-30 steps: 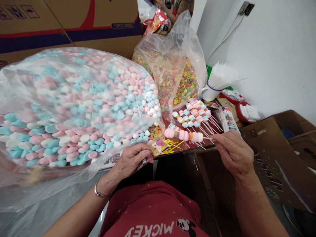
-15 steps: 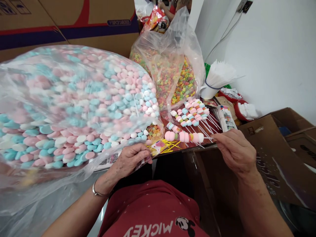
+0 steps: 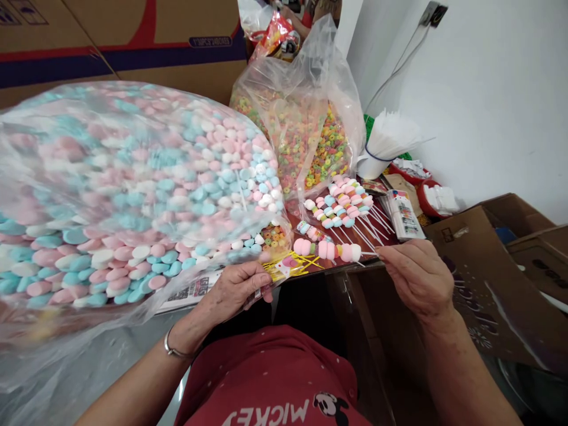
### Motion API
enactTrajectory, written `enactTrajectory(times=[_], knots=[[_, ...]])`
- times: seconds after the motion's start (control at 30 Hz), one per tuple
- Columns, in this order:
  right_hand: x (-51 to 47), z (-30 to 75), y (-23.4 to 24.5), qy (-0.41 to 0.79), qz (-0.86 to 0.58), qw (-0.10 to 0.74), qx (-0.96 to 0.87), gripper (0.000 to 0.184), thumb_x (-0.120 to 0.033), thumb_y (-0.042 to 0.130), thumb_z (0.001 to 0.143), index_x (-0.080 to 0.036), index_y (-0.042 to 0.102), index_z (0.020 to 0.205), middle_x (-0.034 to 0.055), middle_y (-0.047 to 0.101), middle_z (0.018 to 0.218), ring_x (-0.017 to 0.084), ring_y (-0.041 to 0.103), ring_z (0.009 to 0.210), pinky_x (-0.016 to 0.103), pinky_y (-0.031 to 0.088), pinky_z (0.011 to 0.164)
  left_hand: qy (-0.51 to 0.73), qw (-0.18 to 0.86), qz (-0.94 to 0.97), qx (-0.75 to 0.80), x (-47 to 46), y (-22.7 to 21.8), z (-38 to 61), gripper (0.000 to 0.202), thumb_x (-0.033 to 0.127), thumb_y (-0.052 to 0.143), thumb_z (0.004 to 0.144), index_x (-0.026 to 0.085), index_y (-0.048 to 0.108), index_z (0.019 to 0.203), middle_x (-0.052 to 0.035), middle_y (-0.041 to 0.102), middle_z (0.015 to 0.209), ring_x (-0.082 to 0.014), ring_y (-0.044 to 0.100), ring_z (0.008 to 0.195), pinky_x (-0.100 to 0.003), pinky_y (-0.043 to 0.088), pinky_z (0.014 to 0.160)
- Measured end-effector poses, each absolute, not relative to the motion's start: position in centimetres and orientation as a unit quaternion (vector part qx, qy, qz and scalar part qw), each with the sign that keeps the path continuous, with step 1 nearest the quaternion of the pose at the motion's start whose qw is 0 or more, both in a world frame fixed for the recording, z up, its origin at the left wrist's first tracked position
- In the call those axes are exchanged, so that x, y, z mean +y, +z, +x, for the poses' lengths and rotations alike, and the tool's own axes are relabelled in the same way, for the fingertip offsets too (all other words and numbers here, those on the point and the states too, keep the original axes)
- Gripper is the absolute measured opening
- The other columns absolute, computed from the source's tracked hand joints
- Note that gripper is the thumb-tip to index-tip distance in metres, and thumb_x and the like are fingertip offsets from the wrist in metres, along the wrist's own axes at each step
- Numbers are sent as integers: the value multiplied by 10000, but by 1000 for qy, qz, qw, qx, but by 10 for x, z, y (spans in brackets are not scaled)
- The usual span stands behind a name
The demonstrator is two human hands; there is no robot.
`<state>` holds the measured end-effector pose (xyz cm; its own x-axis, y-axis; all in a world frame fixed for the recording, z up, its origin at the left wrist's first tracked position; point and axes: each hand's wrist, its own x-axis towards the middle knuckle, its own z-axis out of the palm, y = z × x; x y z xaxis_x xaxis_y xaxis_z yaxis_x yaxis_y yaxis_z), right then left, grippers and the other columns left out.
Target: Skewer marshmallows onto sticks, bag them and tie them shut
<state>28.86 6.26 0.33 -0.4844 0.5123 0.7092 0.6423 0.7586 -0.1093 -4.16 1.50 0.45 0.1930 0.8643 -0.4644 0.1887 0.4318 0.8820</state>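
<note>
Between the thumb and fingers of my right hand is the white stick of a marshmallow skewer, strung with pink and white marshmallows and a few coloured rings, pointing left. My left hand pinches a small clear printed bag at the table's front edge. Yellow twist ties lie behind and beside that bag. A wrapped skewer rests just beyond the one I hold. Farther back lies a pile of finished marshmallow skewers, their sticks toward the right.
A huge clear bag of pink, blue and white marshmallows fills the left. Behind stands a bag of coloured rings. At right are a white cup of sticks, a stack of printed bags, red baskets and an open cardboard box.
The skewer in my right hand has moved slightly left and down, toward the small bag. My left hand keeps its pinch on the bag and has hardly moved. The view has shifted a little.
</note>
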Motion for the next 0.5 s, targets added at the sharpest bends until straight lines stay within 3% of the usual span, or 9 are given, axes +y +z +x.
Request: enactTrajectory(times=[0.27, 0.43, 0.5], knots=[[60, 293, 0, -61, -316, 376, -869, 289, -63, 588, 877, -199, 627, 1129, 52, 696, 827, 178, 572, 708, 337, 450, 648, 279, 632, 446, 569, 15, 0, -43, 380, 492, 643, 792, 145, 589, 647, -42, 682, 583, -48, 392, 356, -175, 240, 362], [63, 298, 4, -4, -289, 360, -887, 277, -91, 552, 902, -229, 638, 1127, 46, 699, 851, 171, 578, 737, 324, 472, 672, 238, 606, 487, 582, 15, 2, -46, 412, 516, 622, 804, 138, 637, 641, 21, 524, 461, -54, 342, 378, -184, 201, 378], [65, 299, 7, 17, -277, 349, -895, 253, -91, 542, 908, -214, 632, 1111, 47, 687, 829, 168, 563, 729, 315, 478, 671, 223, 587, 515, 584, 15, 2, -48, 398, 499, 603, 824, 140, 650, 660, 15, 545, 490, -59, 356, 399, -186, 221, 393]])
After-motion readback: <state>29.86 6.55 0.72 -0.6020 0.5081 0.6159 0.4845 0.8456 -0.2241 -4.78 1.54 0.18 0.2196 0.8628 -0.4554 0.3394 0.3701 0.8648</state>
